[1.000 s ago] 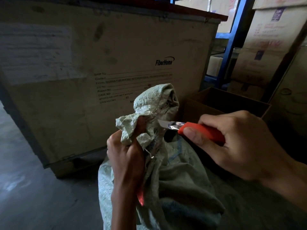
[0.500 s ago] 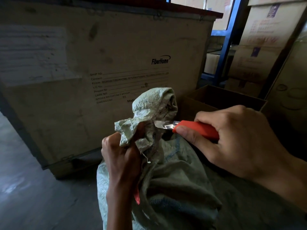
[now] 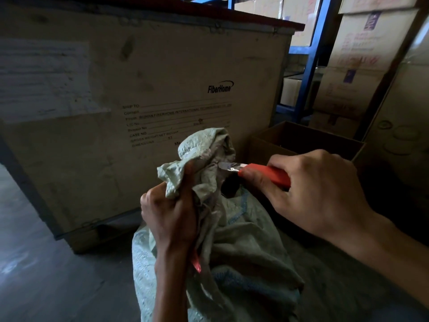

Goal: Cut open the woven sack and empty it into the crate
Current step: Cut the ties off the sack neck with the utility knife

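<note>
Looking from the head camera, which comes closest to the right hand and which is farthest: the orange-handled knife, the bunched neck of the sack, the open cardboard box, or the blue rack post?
1. Orange-handled knife: gripped in the right hand.
2. Bunched neck of the sack: just left of it, at the blade tip, held by the left hand.
3. Open cardboard box: just behind the hand.
4. Blue rack post: farther back, upper right.

A large plywood case walls off the far side, just behind the bunched sack neck. To the right an open cardboard box and stacked cartons stand close. Bare floor on the left leaves passing room.
</note>
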A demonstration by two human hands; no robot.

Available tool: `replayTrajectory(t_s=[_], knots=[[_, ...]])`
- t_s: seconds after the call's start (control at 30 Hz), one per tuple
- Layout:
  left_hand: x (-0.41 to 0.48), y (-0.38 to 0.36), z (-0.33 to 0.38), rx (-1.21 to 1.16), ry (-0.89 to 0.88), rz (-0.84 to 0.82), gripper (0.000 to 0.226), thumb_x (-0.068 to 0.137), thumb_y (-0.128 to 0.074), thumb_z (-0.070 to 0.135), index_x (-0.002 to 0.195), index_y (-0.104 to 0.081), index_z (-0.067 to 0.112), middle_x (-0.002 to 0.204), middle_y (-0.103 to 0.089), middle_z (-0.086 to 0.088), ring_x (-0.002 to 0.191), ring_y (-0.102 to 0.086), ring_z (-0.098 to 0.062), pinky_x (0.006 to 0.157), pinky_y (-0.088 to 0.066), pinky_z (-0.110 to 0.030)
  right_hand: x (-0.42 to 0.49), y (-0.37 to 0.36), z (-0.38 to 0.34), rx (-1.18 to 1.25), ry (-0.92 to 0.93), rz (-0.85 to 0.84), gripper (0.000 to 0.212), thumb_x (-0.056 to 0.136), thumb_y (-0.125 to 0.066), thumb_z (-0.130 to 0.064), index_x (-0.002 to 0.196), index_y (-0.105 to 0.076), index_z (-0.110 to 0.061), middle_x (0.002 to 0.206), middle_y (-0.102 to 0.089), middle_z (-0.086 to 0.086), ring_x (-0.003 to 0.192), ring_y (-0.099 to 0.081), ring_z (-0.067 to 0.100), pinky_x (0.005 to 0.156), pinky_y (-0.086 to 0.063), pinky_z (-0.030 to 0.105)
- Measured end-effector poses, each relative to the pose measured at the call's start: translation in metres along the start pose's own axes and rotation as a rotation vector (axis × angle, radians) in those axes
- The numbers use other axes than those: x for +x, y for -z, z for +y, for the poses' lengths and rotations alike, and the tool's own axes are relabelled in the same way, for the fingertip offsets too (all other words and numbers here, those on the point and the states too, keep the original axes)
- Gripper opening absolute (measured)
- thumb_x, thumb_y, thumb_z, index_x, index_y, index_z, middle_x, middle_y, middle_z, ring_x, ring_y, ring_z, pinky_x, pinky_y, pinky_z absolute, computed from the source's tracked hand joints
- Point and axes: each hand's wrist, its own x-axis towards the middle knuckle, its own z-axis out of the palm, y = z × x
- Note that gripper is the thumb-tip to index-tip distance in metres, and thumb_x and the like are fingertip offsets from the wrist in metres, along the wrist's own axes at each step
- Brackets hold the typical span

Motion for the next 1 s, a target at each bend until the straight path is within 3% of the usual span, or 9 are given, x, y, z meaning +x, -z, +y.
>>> replayTrajectory(t_s=[0.07, 0.17, 0.3, 0.4, 0.53, 0.63, 0.77, 0.9, 1.0], knots=[[0.0, -0.001, -0.003, -0.111, 0.124, -0.022, 0.093, 0.073, -0.05, 0.09, 0.052, -0.039, 0.0, 0.05, -0.036, -0.002, 0.056, -0.035, -0.017, 0.047, -0.043, -0.05, 0.003, -0.004, 0.002, 0.051, 0.014, -0.036, 0.068, 0.089, -0.022, -0.08, 0.064, -0.06, -0.029, 0.046, -0.044, -0.012, 0.039, -0.041, -0.001, 0.043, -0.023, 0.015], [0.002, 0.005, -0.008, -0.249, 0.223, -0.016, 0.09, 0.072, -0.051, 0.09, 0.062, -0.052, 0.001, 0.055, -0.051, -0.002, 0.056, -0.045, -0.016, 0.056, -0.047, -0.052, 0.002, -0.008, 0.007, 0.215, 0.027, -0.112, 0.069, 0.086, -0.024, -0.082, 0.062, -0.06, -0.028, 0.046, -0.05, -0.01, 0.045, -0.051, 0.005, 0.047, -0.031, 0.018], [0.001, 0.011, -0.008, -0.296, 0.248, -0.034, 0.084, 0.073, -0.051, 0.09, 0.058, -0.044, 0.007, 0.054, -0.046, 0.001, 0.056, -0.041, -0.016, 0.055, -0.04, -0.043, 0.0, -0.002, 0.001, 0.293, 0.037, -0.119, 0.065, 0.087, -0.029, -0.08, 0.06, -0.058, -0.028, 0.046, -0.052, -0.008, 0.052, -0.057, 0.007, 0.048, -0.031, 0.017], [-0.004, 0.008, -0.009, -0.325, 0.261, -0.124, 0.075, 0.07, -0.055, 0.09, 0.054, -0.047, 0.017, 0.055, -0.045, 0.003, 0.06, -0.041, -0.017, 0.054, -0.043, -0.051, 0.0, -0.002, -0.005, 0.241, 0.047, -0.089, 0.065, 0.088, -0.028, -0.08, 0.061, -0.057, -0.028, 0.046, -0.05, -0.008, 0.045, -0.052, 0.005, 0.046, -0.036, 0.019], [-0.007, 0.002, -0.004, -0.264, 0.205, -0.107, 0.094, 0.07, -0.051, 0.093, 0.064, -0.048, 0.0, 0.055, -0.045, -0.007, 0.06, -0.042, -0.017, 0.053, -0.047, -0.059, 0.002, -0.004, -0.005, 0.133, 0.059, -0.032, 0.064, 0.089, -0.026, -0.079, 0.063, -0.057, -0.03, 0.047, -0.047, -0.011, 0.044, -0.046, 0.0, 0.047, -0.036, 0.02], [-0.004, 0.004, -0.001, -0.226, 0.203, -0.034, 0.094, 0.071, -0.047, 0.094, 0.061, -0.052, 0.001, 0.05, -0.05, -0.002, 0.053, -0.046, -0.017, 0.055, -0.049, -0.055, 0.004, -0.007, -0.004, 0.092, 0.061, -0.019, 0.066, 0.089, -0.023, -0.08, 0.066, -0.058, -0.03, 0.048, -0.047, -0.012, 0.044, -0.046, -0.001, 0.047, -0.041, 0.023], [0.004, 0.011, -0.005, -0.118, 0.257, -0.003, 0.072, 0.077, -0.044, 0.083, 0.051, -0.055, 0.017, 0.043, -0.049, 0.011, 0.046, -0.044, -0.006, 0.056, -0.041, -0.032, 0.006, -0.016, 0.003, 0.271, 0.017, -0.094, 0.065, 0.087, -0.028, -0.081, 0.066, -0.058, -0.028, 0.048, -0.051, -0.007, 0.043, -0.053, 0.007, 0.043, -0.038, 0.022], [0.013, 0.016, -0.017, -0.064, 0.349, 0.042, 0.081, 0.07, -0.04, 0.087, 0.063, -0.063, 0.009, 0.071, -0.068, -0.008, 0.072, -0.067, -0.029, 0.073, -0.054, -0.045, 0.015, -0.017, 0.004, 0.503, -0.074, -0.15, 0.041, 0.086, -0.05, -0.065, 0.089, -0.062, -0.026, 0.061, -0.063, -0.019, 0.053, -0.06, -0.002, 0.043, -0.038, 0.013], [0.02, 0.019, -0.019, -0.085, 0.397, 0.051, 0.086, 0.067, -0.042, 0.09, 0.072, -0.069, 0.009, 0.083, -0.072, -0.013, 0.084, -0.071, -0.034, 0.078, -0.056, -0.046, 0.026, -0.022, 0.004, 0.563, -0.069, -0.227, 0.037, 0.086, -0.057, -0.051, 0.114, -0.054, -0.028, 0.083, -0.063, -0.015, 0.076, -0.062, -0.006, 0.06, -0.046, 0.008]])
